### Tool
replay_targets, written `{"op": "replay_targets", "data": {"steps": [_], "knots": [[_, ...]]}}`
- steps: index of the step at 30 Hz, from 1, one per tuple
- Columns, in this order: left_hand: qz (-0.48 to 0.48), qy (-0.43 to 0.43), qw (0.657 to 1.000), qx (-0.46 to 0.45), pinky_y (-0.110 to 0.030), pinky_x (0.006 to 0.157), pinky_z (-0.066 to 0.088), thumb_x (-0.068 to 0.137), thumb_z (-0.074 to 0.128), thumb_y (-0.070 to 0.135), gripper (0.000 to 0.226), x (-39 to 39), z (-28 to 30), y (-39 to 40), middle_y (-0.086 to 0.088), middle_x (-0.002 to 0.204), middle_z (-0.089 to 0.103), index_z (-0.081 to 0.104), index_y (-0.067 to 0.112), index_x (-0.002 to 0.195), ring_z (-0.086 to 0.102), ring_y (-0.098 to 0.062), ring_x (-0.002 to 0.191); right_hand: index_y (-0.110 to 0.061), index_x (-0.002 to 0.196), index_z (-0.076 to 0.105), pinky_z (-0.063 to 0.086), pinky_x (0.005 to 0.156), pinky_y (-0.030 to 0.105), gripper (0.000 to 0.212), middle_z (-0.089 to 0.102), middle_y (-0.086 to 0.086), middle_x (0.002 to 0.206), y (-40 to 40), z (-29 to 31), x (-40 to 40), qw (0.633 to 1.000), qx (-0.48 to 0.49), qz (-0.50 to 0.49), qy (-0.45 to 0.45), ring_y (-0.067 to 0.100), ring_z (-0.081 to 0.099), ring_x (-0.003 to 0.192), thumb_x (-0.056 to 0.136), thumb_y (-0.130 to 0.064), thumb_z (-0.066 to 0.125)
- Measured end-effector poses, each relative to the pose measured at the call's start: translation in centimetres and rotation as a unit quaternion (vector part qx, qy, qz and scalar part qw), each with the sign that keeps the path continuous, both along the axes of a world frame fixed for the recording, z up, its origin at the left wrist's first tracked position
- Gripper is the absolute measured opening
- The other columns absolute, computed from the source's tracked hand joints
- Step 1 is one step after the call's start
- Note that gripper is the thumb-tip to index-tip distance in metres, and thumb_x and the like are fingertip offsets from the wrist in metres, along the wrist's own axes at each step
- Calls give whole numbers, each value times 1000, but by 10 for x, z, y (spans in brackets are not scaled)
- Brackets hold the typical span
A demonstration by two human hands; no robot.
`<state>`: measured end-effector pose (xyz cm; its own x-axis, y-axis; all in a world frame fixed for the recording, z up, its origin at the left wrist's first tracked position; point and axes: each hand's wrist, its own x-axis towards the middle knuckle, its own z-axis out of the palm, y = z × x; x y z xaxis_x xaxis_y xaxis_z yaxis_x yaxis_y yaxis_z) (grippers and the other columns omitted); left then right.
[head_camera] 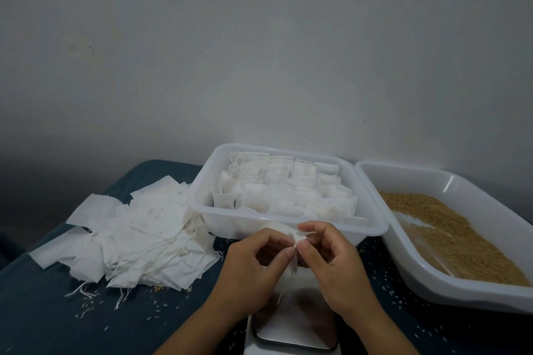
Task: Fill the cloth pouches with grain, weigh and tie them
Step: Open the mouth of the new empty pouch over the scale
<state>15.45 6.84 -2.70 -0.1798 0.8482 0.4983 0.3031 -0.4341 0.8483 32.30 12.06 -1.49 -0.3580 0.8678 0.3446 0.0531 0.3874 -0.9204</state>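
Pouch in hand: a small white cloth pouch (290,242) is held above the scale (291,328), just in front of the near wall of the middle tray (288,225).
Left hand: the left hand (256,265) pinches the pouch's gathered neck between thumb and fingertips, the other fingers curled.
Right hand: the right hand (331,262) pinches the same neck from the other side, so the two hands meet fingertip to fingertip; strings dangle below them.
Step, as judged: tying the neck shut looks under way, the weighing probably done.
Handling: thin, limp fabric and a loose grain fill should make it light and shapeless; it will likely sag wherever unsupported. Best held at the bunched neck, where the cord sits, keeping the mouth upward so nothing spills.
Strings: fine, frayed, pale; fiddly to catch.
Finished pouches: plump white bundles (285,190) packed in rows in the translucent plastic tray.
Empty pouches: flat, creased squares (138,236) heaped at the left, threads trailing.
Grain: tan, granular (450,233), spread shallow in the right tray (490,297).
Scale: smooth, metallic platform, partly hidden.
Tabletop: dark blue (57,311), sprinkled with stray grains.
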Motion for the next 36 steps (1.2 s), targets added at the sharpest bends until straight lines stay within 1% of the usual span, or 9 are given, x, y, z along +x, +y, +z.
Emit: {"op": "replay_targets", "data": {"steps": [4,13,17,21,24,26,30,34,36], "knots": [[-16,-28,999,-8,-17,72,56,94,76,10,15,0,2,-1,5,86,78,75,25,94,76,-13,80,-42,110,70,61,81,34,28,71,5,90,0,-2,-1,1000,10,8,-15,22,72,86,101,-16,68],[10,-72,997,-29,-25,67,55,80,73,35,11,-3,0,3,1,81,70,63,34,86,67,-13,71,-41,105,65,62,80,44,32,67,-1,90,2,2,6,998,34,-18,-54,21,67,81,98,-10,69],[18,-49,998,-27,-24,63,55,79,74,36,15,-4,-5,4,2,80,70,60,35,85,66,-12,68,-40,106,62,48,65,15,28,66,-14,86,1,5,9,974,142,-42,-171,9,64,74,94,-16,70],[25,-31,999,-23,-19,62,53,78,75,36,17,-3,-7,5,2,80,72,59,37,84,67,-9,66,-27,118,65,49,64,14,37,66,-20,103,-3,10,12,937,279,-55,-203,2,61,73,89,-5,68],[28,-43,998,-25,-24,61,55,78,81,30,22,-5,-7,6,-1,77,72,59,34,82,68,-16,66,-29,114,65,48,57,20,41,66,-18,96,-7,16,17,902,354,-6,-248,-7,49,65,82,-5,68],[30,-71,997,-31,-28,61,56,76,81,28,22,-7,-4,6,-5,76,72,59,33,80,69,-21,65,-34,113,62,49,60,18,37,67,-19,98,-7,19,19,890,347,17,-296,-12,46,66,82,-14,70],[-10,-128,990,-55,-26,60,56,73,77,30,19,-12,2,5,-8,72,70,59,33,77,69,-20,60,-32,107,68,51,66,21,18,64,-19,101,-4,21,22,871,341,38,-351,-3,48,74,89,-34,70],[-45,-108,990,-79,-24,62,54,81,75,22,15,-12,8,0,-3,75,70,63,32,84,70,-21,68,-27,94,71,52,63,27,9,61,-17,98,-7,24,18,877,349,55,-325,2,53,73,92,-35,72],[-78,-106,988,-77,-26,73,57,87,72,30,12,-12,13,-4,-2,89,73,67,30,97,71,-19,84,-27,94,66,51,65,26,7,61,-20,93,-9,24,17,891,334,70,-298,5,58,73,94,-33,70]]}}
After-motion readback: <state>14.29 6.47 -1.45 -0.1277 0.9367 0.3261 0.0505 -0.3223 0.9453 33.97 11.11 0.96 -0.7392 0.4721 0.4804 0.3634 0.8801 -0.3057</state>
